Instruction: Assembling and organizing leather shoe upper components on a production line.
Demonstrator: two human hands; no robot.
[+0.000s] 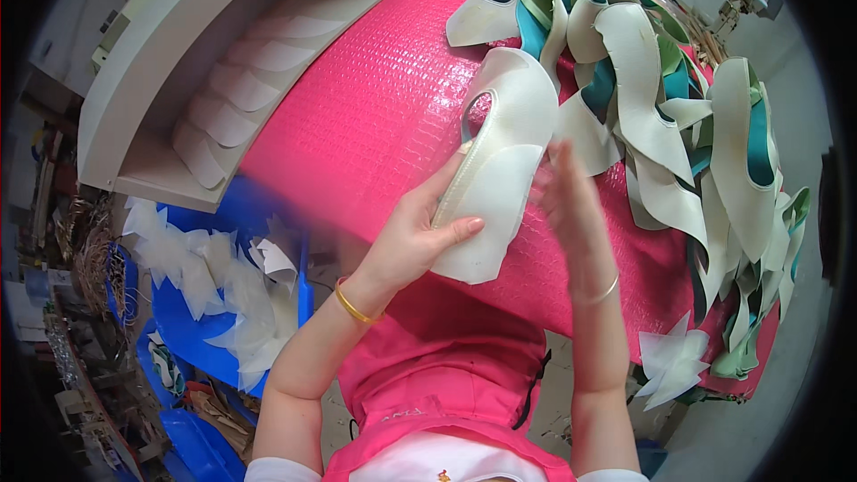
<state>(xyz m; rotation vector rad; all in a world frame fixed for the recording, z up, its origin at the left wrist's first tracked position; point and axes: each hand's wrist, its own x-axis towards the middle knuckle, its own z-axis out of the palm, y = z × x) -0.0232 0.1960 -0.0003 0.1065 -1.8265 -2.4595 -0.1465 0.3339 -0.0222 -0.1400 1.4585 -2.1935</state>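
Right now my left hand [406,241] grips a cream shoe upper piece [500,161], fingers closed around its lower edge with my thumb pressed flat across the front face. That piece is held up above the pink textured mat [375,116], tilted so its curved top end points away from me, and a grey-blue trimmed opening shows on its left side. My right hand [571,205] is just beside the piece on its right edge; it is blurred, the fingers seem stretched out, and I cannot tell whether they actually pinch anything. I wear 1 gold bangle [353,306] on my left wrist and 1 thin bracelet [605,290] on my right.

Off to the right, a heap of cream, teal and green uppers [705,125] lies across the mat's far side. Left of the mat, a beige shelf unit [161,45] holds a row of overlapping cream cut pieces [241,89]. Below it, blue bins [187,321] hold white offcuts [232,295]. More white scraps [669,361] sit at the mat's near right corner.
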